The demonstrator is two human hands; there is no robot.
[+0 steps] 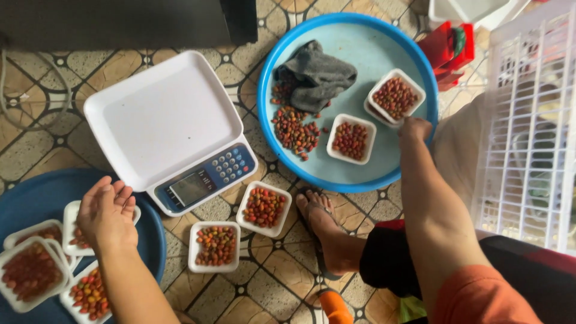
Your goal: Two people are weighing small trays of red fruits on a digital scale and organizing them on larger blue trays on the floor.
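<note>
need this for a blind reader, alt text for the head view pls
Seen from above, a person's right hand reaches a white tray of small red fruits in a light blue basin, while the left hand hovers over filled trays in a dark blue basin. A white scale sits between on tiled floor.

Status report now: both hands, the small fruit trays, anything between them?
Left hand open, hovering over trays on dark blue tray. Right hand touching a filled white tray in light blue basin. Scale between.

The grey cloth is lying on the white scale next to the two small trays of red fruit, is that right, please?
Not quite: the head view shows the grey cloth lying in the light blue basin, not on the white scale. It is indeed near the two small trays of red fruit.
</note>
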